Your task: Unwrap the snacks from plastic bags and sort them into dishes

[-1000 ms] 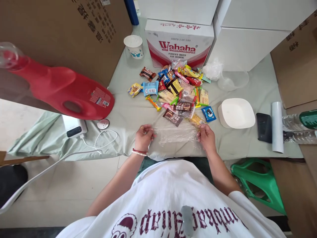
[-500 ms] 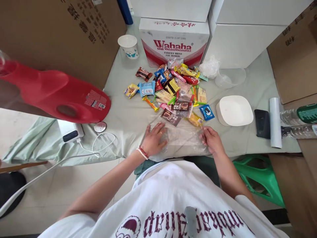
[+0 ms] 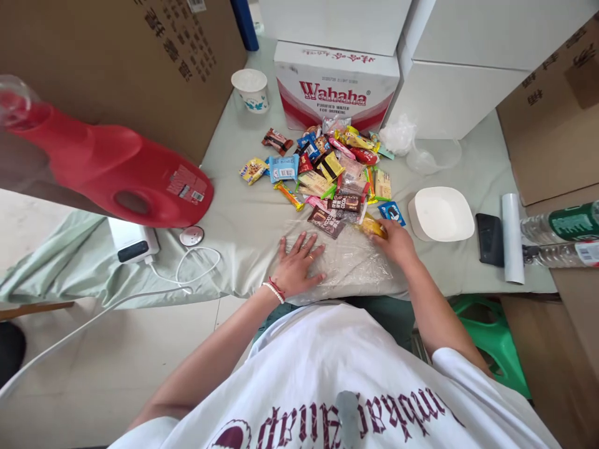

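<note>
My left hand (image 3: 298,265) lies flat with fingers spread on the near part of the table, at the left edge of a clear plastic sheet or bag (image 3: 358,265). My right hand (image 3: 395,240) has its fingers closed on a yellow-wrapped snack (image 3: 372,226) at the near right of the pile. Many small wrapped snacks (image 3: 330,167) are heaped ahead of both hands. Two brown cocoa packets (image 3: 326,221) rest on the pile's near side, and a blue packet (image 3: 392,213) lies just beyond my right hand.
A white bowl (image 3: 440,214), a phone (image 3: 490,240) and a white roll (image 3: 513,239) stand or lie to the right. On the left are a big red bottle (image 3: 126,178) and a white power bank (image 3: 133,242). A paper cup (image 3: 251,90) and a Wahaba-style carton (image 3: 337,93) are behind.
My right hand has moved forward from the plastic and closed on the yellow snack. My left hand stays flat, its fingers more spread. The view has shifted slightly.
</note>
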Tool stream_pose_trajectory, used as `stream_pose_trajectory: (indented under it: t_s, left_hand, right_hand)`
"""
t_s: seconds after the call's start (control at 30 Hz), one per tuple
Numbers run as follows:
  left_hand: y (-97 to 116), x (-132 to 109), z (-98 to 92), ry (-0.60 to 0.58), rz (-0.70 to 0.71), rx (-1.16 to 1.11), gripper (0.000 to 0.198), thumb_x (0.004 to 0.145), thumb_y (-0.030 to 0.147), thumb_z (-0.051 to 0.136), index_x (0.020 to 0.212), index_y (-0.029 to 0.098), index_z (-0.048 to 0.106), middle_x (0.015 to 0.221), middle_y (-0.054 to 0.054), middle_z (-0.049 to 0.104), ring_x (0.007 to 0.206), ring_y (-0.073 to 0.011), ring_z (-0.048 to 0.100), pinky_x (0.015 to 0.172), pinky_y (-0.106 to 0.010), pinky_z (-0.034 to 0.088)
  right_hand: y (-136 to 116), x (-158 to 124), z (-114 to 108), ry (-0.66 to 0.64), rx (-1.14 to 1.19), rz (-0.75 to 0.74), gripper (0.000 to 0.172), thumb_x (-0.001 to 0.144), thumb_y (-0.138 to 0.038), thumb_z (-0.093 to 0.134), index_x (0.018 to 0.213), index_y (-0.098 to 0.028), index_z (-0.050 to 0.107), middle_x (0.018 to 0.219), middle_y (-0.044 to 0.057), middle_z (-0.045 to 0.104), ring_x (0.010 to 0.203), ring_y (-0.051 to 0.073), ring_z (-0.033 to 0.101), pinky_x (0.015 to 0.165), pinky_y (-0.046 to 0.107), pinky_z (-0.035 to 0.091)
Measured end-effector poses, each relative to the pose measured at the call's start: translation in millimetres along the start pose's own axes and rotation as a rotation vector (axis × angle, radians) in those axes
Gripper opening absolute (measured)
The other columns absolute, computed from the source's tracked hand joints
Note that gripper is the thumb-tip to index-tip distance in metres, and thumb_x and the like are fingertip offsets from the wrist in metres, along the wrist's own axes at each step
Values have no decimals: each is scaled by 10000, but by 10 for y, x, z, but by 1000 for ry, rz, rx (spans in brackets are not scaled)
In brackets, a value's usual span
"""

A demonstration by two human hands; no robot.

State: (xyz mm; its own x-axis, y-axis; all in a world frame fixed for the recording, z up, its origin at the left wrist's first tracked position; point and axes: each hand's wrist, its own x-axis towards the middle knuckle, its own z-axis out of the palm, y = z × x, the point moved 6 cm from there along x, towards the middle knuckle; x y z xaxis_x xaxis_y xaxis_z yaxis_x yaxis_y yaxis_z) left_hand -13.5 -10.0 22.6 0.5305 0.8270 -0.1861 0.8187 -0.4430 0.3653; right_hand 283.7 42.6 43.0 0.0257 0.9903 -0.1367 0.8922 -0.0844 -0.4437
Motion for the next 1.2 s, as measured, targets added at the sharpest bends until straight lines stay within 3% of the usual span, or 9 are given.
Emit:
stream_pose_trajectory:
  t_s: [0.17, 0.3, 0.43, 0.57, 0.7, 0.8, 0.97, 1.07, 1.2]
  left_hand:
    - [-31, 93, -25, -25, 9, 16, 844, 915, 687, 566, 1636, 309, 344, 1758, -118, 152, 1619, -438, 82, 1187, -795, -82]
    - [-5, 204, -41, -75, 69, 21, 930, 859, 687, 644, 1645, 315, 315, 1761, -158, 83, 1614, -462, 65, 1158, -808, -113]
    - [-19, 158, -77, -66, 121, 24, 937, 869, 665, 628, 1654, 274, 299, 1760, -172, 77, 1621, -439, 63, 1171, -788, -121]
    - [-94, -166, -169, 50, 93, 33, 864, 881, 531, 627, 1622, 174, 361, 1747, -201, 139, 1627, -413, 73, 1226, -740, -75]
    - [-3, -647, -207, 222, 168, 22, 717, 853, 253, 557, 1561, 229, 446, 1696, -133, 354, 1621, -329, 192, 1288, -660, -27]
    - [138, -854, -37, 166, 288, -17, 652, 824, 206, 546, 1474, 259, 535, 1637, -99, 467, 1580, -312, 319, 1292, -668, -30]
    - [-4, -813, 137, 123, 156, -99, 391, 973, 407, 553, 1290, 209, 668, 1582, -173, 521, 1514, -322, 439, 1285, -667, 138]
    - [-153, -777, 69, 125, 139, -207, 326, 1029, 369, 447, 1127, 252, 735, 1469, -109, 647, 1451, -258, 529, 1295, -594, 220]
    - [-323, -777, -122, 149, 96, -385, 388, 1033, 360, 384, 1161, 271, 740, 1303, -79, 750, 1291, -221, 659, 1245, -507, 378]
  right_hand:
    - [561, -376, -577, 277, 154, 152, 588, 831, -569, 726, 1263, -172, 696, 1114, 120, 714, 898, 255, 663, 834, 415, 553]
    - [154, -601, -847, 283, 321, -101, 576, 873, -572, 726, 1336, -238, 656, 1234, 99, 677, 895, 213, 662, 778, 361, 568]
    - [-740, -523, -353, -40, 270, -462, 463, 949, -439, 692, 1366, -245, 640, 1251, 97, 674, 1097, 244, 661, 921, 369, 559]
    - [-1050, -314, 358, -338, 0, -454, 526, 939, -308, 699, 1449, -252, 582, 1397, 104, 608, 1141, 264, 669, 951, 383, 561]
    - [-942, -425, 370, -281, 60, -522, 622, 970, -390, 660, 1545, -266, 462, 1558, 131, 446, 1266, 288, 610, 984, 421, 569]
    - [-685, -719, 120, -107, 226, -583, 506, 1004, -456, 604, 1461, -257, 520, 1444, 139, 525, 1260, 278, 592, 995, 431, 565]
    - [-281, -1185, 230, -44, 101, -626, 414, 943, -490, 695, 1257, -222, 661, 1263, 158, 634, 1160, 329, 570, 994, 531, 527]
    - [-162, -1253, 383, -36, 93, -567, 282, 988, -423, 637, 1178, -231, 722, 1277, 153, 651, 1155, 316, 573, 994, 533, 520]
    - [-148, -1172, 335, -82, 223, -532, 248, 1036, -349, 537, 1060, -277, 773, 1126, 106, 727, 1049, 266, 637, 926, 477, 555]
